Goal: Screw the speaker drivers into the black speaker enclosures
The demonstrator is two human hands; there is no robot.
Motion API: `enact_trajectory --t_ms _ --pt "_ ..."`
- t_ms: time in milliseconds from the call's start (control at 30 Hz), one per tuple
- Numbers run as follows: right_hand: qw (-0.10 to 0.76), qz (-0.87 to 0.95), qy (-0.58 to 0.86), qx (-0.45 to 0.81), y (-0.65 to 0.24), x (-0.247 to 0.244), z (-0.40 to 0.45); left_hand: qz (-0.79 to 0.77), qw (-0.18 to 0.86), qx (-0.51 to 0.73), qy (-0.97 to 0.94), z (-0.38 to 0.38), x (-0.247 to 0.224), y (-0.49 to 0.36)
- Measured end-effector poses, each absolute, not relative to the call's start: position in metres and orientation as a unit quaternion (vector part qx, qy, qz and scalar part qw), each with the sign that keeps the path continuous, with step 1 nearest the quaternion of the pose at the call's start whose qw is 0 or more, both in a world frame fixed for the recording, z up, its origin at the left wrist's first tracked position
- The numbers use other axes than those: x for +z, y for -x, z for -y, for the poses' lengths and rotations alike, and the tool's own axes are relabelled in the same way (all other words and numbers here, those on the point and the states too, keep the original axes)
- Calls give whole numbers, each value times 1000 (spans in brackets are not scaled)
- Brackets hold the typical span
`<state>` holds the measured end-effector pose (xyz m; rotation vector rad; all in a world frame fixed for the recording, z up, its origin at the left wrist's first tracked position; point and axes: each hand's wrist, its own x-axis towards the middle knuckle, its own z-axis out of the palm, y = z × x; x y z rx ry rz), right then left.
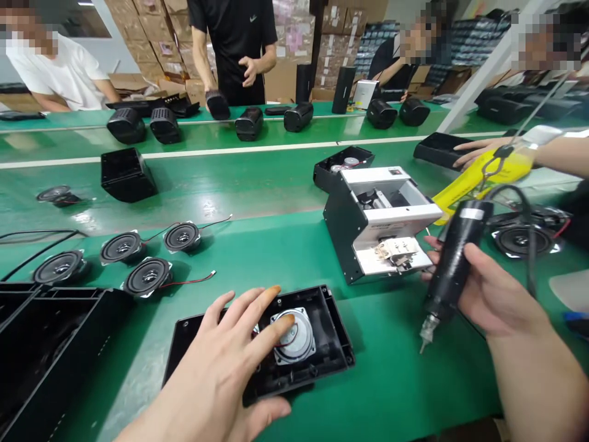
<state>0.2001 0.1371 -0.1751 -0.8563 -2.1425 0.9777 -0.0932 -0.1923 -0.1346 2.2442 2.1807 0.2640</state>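
Observation:
My left hand (pixel 221 362) lies spread over an open black plastic speaker housing (pixel 334 362), its index fingertip on the magnet of a round speaker driver (pixel 294 336) seated inside. In my right hand (pixel 497 294) is a black electric screwdriver (pixel 453 264), held upright with its bit pointing down and clear of the housing. A cable and a hanger hook rise from the tool's top. Just beyond that hand stands a white and black screw feeder machine (pixel 381 209). Several loose speaker drivers (pixel 150 276) with red and black wires lie left of the housing.
A large black plastic housing (pixel 46 344) sits at the lower left. Another speaker driver (pixel 519 240) lies at the right. A co-worker's hand (pixel 483 150) rests by a yellow bag (pixel 483 178). Black speakers (pixel 248 123) line a far green belt, with people behind.

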Motion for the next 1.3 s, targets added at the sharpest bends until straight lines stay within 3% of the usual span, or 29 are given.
enact_trajectory --t_ms 233,400,533,600,800,1300 --pt "359 724 315 498 -214 -147 -121 -732 6 132 -668 194 -140 91" --pt "403 650 316 562 -204 -92 -104 -700 -40 166 -693 185 -156 93" --pt "564 614 205 513 -156 -47 -85 -672 -41 160 -722 167 -158 82" --pt "603 603 167 495 -130 -38 -80 -664 -39 141 -733 159 -155 76" --pt "575 633 105 507 -92 -55 -84 -655 -75 104 -744 159 -156 70" --pt "558 626 169 519 -107 -62 -66 -644 -43 96 -757 162 -153 73"
